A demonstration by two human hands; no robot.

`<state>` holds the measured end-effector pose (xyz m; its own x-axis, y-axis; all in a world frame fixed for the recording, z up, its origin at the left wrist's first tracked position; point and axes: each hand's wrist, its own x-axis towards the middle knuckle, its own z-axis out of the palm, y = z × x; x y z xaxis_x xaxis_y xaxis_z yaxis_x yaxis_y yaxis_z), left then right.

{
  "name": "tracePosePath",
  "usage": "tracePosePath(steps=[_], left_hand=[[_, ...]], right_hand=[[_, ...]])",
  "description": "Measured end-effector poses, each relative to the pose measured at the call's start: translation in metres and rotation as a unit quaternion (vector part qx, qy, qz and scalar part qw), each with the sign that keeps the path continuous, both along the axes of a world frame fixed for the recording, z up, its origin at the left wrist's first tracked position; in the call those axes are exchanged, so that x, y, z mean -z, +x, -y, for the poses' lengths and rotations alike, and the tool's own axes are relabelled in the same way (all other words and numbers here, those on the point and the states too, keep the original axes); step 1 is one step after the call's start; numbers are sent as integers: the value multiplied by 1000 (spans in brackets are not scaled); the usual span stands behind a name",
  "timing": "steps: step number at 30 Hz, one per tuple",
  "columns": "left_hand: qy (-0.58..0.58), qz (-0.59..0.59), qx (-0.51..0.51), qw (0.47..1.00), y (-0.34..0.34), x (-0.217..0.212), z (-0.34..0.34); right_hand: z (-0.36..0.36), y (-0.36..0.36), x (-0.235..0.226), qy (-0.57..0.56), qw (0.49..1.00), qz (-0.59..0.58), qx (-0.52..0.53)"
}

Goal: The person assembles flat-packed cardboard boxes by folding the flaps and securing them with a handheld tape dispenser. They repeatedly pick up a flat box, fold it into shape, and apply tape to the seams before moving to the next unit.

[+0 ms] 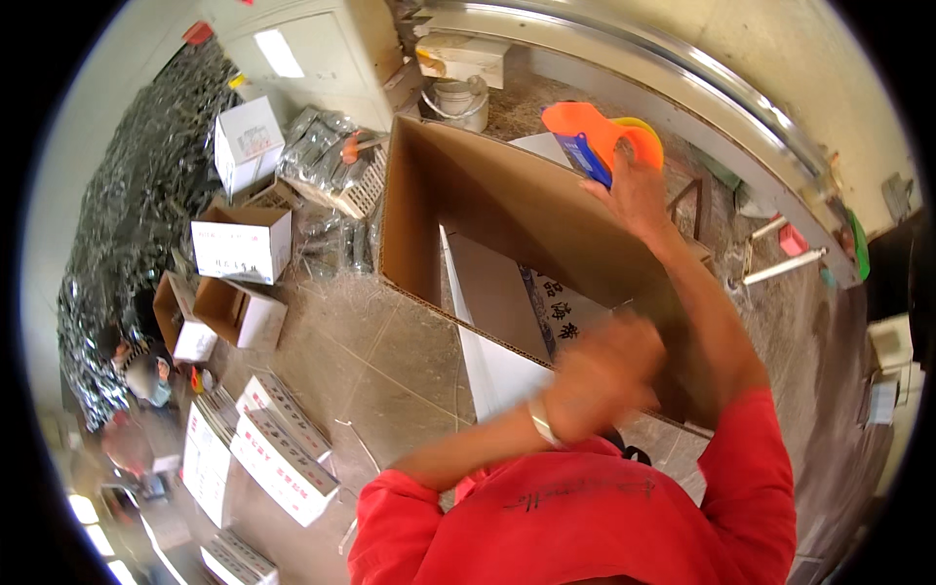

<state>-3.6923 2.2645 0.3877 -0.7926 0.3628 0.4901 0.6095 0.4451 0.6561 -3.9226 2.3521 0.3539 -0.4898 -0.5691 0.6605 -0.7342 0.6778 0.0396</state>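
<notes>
We record the right hand point(636, 190) raised at the far side of a large brown cardboard box point(507, 210), its fingers point(612, 166) curled tight around an orange tape dispenser point(595, 132); the dispenser has a blue part at its lower left and a yellow edge showing behind it on the right. We see its orange body stretching roughly left to right across the top of the hand, broad end toward the left, above the far rim of the box. The left hand point(600, 375) sits near the body, at the near edge of the box, and is motion-blurred; its fingers look bunched rather than spread, but we cannot tell whether they grip anything. A pale band point(539, 419) circles that wrist. Both arms come out of red sleeves point(751, 458). The box stands open with its mouth facing us and its long axis running from upper left to lower right; a flap point(429, 205) stands up on the left, and white cartons point(502, 292) lie inside, one with blue printing. The box rests on a tiled floor point(380, 351). To the left, smaller white and brown cartons point(242, 244) lie scattered on the floor, with a stack of flat white boxes point(283, 453) nearer us. A white basket of wrapped goods point(336, 161) sits beyond them, and a pail point(460, 102) stands behind the box. Another person point(146, 375) crouches at the far left.
</notes>
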Motion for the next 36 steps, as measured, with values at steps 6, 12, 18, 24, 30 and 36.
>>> tracePosePath(steps=[6,12,18,24,30,36], left_hand=[[-329,88,-532,776,-104,-8,206],[-332,208,-529,753,-109,41,290],[-443,164,-376,797,-114,31,230],[-483,235,-318,781,-120,63,129],[-448,298,-239,808,-126,76,115],[-416,488,18,767,-31,6,129]], right_hand=[[-12,10,-25,-64,992,94,62],[-164,65,-30,-225,925,115,284],[-218,179,20,-399,754,323,411],[-194,165,9,-114,883,417,185],[-162,153,77,314,832,456,-34],[-162,149,69,238,849,471,-11]])
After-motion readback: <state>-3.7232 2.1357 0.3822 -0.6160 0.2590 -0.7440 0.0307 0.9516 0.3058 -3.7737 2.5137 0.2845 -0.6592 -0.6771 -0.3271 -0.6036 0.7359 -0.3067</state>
